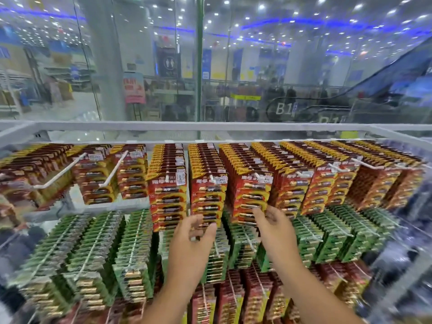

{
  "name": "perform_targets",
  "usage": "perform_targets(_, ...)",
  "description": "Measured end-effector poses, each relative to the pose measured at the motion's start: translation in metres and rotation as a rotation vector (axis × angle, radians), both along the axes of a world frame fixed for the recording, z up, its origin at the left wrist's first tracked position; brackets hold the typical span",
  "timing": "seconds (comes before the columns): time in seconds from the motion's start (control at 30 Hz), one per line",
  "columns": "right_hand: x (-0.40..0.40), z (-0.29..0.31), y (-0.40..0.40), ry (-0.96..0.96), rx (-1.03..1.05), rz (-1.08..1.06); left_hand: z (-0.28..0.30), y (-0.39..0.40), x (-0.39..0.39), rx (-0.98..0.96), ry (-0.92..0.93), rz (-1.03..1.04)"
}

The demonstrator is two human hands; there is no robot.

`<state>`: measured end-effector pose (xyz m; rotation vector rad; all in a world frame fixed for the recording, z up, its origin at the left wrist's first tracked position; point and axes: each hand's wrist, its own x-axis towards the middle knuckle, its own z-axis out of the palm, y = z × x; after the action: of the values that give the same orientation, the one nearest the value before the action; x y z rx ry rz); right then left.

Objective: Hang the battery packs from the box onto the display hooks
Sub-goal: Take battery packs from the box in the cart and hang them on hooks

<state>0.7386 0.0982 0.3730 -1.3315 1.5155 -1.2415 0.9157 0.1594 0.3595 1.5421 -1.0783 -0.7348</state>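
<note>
Both hands reach up to the bottom edge of the top row of red battery packs (208, 183), which hang in dense rows on white hooks (58, 175) of a display rack (163, 126). The left hand (194, 239) has its fingers and thumb curled round the lower edge of the front pack on one hook, pinching it. The right hand (272, 220) has its fingers bent against the bottom of the front pack (251, 195) on the next hook to the right; whether it grips that pack or only touches it cannot be told.

The red packs carry yellow arcs, rows of batteries and white Chinese brand characters near the top. White price stickers (221, 180) sit by the hook holes; one appears to read "12.00". Two hooks at the left of the row stick out bare for most of their length, with packs only at the back.

Below hangs a row of green packs (133, 249), and under that more red packs (236, 298), blurred.

Behind the rack is a glass wall (140, 66). Through it shows a shop floor with an escalator (374, 90) marked "B1" and a dark restroom sign (168, 63). The box is not in view.
</note>
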Motion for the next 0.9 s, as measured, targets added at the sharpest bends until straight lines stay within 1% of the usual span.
perform_targets(0.07,-0.009,-0.005,0.011,0.005,-0.010,0.002,0.001,0.002,-0.004,-0.017,0.051,-0.074)
perform_targets(0.2,-0.039,-0.014,0.032,-0.063,-0.010,0.008,0.002,0.001,-0.027,-0.037,0.101,-0.204)
perform_targets(0.4,-0.112,-0.022,0.070,-0.131,-0.044,-0.148,-0.005,-0.003,-0.094,-0.011,0.124,-0.373)
perform_targets(0.5,-0.165,-0.028,0.091,-0.153,-0.053,-0.228,-0.011,-0.002,-0.147,0.000,0.088,-0.457)
perform_targets(0.7,-0.284,-0.049,0.139,-0.204,-0.041,-0.412,-0.028,0.016,-0.278,0.026,0.107,-0.595)
perform_targets(0.77,-0.335,-0.062,0.158,-0.210,-0.039,-0.441,-0.037,0.026,-0.329,0.040,0.105,-0.626)
perform_targets(0.8,-0.349,-0.064,0.163,-0.208,-0.034,-0.445,-0.040,0.028,-0.342,0.042,0.104,-0.636)
perform_targets(0.9,-0.446,-0.079,0.200,-0.214,-0.035,-0.498,-0.059,0.049,-0.433,0.043,0.071,-0.675)
